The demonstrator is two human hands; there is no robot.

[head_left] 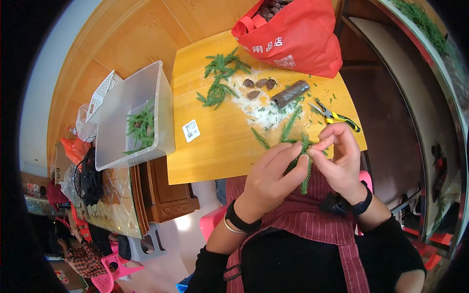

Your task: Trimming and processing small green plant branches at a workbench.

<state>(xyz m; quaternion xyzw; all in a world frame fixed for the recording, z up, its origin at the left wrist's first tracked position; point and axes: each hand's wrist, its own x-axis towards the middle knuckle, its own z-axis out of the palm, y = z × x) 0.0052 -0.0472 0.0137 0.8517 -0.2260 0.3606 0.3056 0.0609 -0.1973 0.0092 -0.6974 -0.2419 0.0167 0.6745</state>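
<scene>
1. Pinching green pine sprig: left hand and right hand both grasping, fingertips close together.
2. Sprig between hands, bench near edge; long axis near-far, neither hand clearly nearer.

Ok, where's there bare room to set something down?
The widest bare patch is on the yellow table, between the white label, the table's near edge and the left hand. A narrower strip runs between the clear bin and loose green sprigs. Centre and right are crowded: pine cones, dark roll, white flakes and pliers.
</scene>
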